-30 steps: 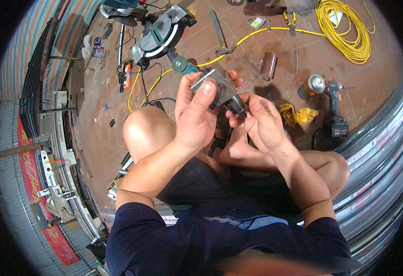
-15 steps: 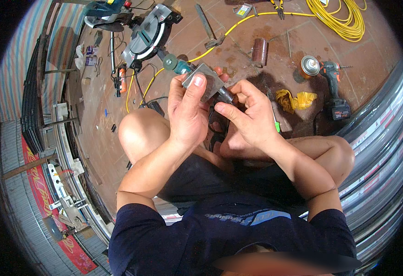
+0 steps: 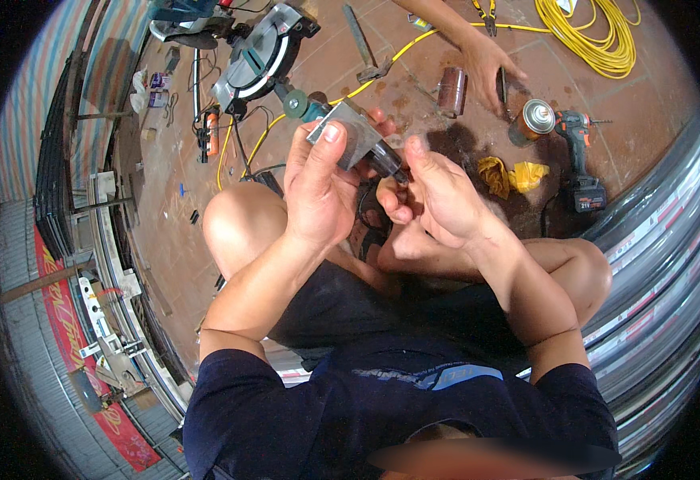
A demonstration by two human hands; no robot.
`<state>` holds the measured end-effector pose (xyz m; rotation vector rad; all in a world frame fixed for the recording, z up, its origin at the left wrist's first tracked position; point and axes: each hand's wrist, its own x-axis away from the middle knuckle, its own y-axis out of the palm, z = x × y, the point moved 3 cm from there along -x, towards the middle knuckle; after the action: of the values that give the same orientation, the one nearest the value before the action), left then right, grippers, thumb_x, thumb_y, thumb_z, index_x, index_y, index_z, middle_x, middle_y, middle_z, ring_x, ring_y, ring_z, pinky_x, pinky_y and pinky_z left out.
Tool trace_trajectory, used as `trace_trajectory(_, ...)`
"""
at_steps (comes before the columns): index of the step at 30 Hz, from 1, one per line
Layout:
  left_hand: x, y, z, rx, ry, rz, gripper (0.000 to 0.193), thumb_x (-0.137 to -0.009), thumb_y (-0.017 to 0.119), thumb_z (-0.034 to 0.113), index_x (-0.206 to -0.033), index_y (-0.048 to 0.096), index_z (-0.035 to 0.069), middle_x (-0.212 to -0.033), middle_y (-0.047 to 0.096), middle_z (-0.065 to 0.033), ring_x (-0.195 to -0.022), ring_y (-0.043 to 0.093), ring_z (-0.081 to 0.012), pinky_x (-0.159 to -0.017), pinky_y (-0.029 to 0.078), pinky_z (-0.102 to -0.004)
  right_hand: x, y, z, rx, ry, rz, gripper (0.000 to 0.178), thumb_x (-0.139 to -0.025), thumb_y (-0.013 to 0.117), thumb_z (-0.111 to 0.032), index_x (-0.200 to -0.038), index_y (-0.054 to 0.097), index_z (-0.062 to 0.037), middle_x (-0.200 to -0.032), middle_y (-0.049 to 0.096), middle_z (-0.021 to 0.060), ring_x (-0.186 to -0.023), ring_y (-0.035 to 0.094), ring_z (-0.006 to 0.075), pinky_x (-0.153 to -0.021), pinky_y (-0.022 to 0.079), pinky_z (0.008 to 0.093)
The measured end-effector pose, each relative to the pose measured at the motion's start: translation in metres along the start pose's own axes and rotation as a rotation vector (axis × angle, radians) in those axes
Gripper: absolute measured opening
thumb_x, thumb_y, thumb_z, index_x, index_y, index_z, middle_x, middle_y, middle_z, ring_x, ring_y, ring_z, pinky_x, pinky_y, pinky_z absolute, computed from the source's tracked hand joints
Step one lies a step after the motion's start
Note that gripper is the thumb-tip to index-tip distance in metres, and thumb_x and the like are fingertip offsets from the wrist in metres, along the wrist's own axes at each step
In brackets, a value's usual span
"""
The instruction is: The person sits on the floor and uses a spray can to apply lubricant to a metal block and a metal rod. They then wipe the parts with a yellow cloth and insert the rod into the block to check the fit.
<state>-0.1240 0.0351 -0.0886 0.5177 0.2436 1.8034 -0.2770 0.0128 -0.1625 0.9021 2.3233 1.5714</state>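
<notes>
My left hand (image 3: 318, 184) grips a flat grey metal plate (image 3: 348, 134), thumb on its face and fingers behind it. A dark short cylinder (image 3: 384, 158) sticks out from the plate toward my right hand (image 3: 442, 192). The right thumb is raised and apart from the curled fingers, and the cylinder's narrow dark tip lies between them. Whether the right fingertips touch that tip is hard to tell. Beyond, another person's hand (image 3: 490, 68) reaches down from the top edge beside a spray can (image 3: 530, 124), its fingers around a thin dark rod (image 3: 504, 84).
An angle grinder (image 3: 302, 106) lies just beyond my left hand, near a mitre saw (image 3: 262, 64). A hammer (image 3: 358, 40), a yellow cable (image 3: 430, 34), a brown-red can (image 3: 452, 92), a yellow cloth (image 3: 514, 176) and a cordless drill (image 3: 578, 160) are on the floor. Wrapped lengths (image 3: 662, 280) line the right.
My right hand has come off the cylinder and turned, its thumb now raised. The plate has shifted slightly left. Another person's arm has entered from the top, and the green-tipped tool by my right wrist is hidden.
</notes>
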Motion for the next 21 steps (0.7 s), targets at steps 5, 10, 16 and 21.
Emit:
trace_trajectory(5, 0.003, 0.004, -0.006, -0.049, 0.006, -0.107, 0.037, -0.112, 0.073, 0.024, -0.136, 0.052, 0.007, -0.135, 0.073, -0.0232, -0.126, 0.074, -0.0348, -0.108, 0.063, -0.05, -0.003, 0.002, 0.01, 0.07, -0.086, -0.015, 0.041, -0.115, 0.067, -0.041, -0.129, 0.068, -0.0016, -0.096, 0.073, 0.0067, -0.073, 0.058, 0.0148, -0.067, 0.049, 0.0301)
trace_trajectory(10, 0.009, 0.009, -0.017, -0.237, 0.182, -0.106, 0.053, -0.104, 0.08, 0.003, -0.137, 0.04, 0.006, -0.142, 0.07, -0.0235, -0.132, 0.071, -0.0307, -0.115, 0.057, -0.0479, 0.008, 0.009, 0.004, 1.144, -0.491, 0.398, 0.057, -0.097, 0.077, -0.007, -0.15, 0.058, 0.0051, -0.126, 0.078, 0.0259, -0.115, 0.075, 0.0509, -0.1, 0.059, 0.0497)
trace_trajectory(16, 0.012, 0.011, -0.019, -0.201, 0.319, -0.135, 0.063, -0.099, 0.084, -0.002, -0.14, 0.037, 0.007, -0.148, 0.065, -0.0229, -0.137, 0.066, -0.0281, -0.119, 0.054, -0.0472, 0.012, 0.006, 0.008, 1.074, -0.686, 0.455, 0.049, -0.097, 0.082, -0.008, -0.141, 0.063, -0.0031, -0.122, 0.076, 0.024, -0.114, 0.076, 0.0434, -0.097, 0.06, 0.0483)
trace_trajectory(21, 0.014, 0.013, -0.02, -0.286, 0.385, -0.122, 0.067, -0.097, 0.086, -0.002, -0.141, 0.036, 0.007, -0.149, 0.063, -0.0218, -0.135, 0.066, -0.0258, -0.118, 0.054, -0.0443, 0.004, -0.004, 0.017, 1.15, -0.76, 0.405, 0.055, -0.096, 0.086, -0.014, -0.144, 0.064, -0.0006, -0.124, 0.077, 0.0244, -0.118, 0.076, 0.0412, -0.098, 0.059, 0.0472)
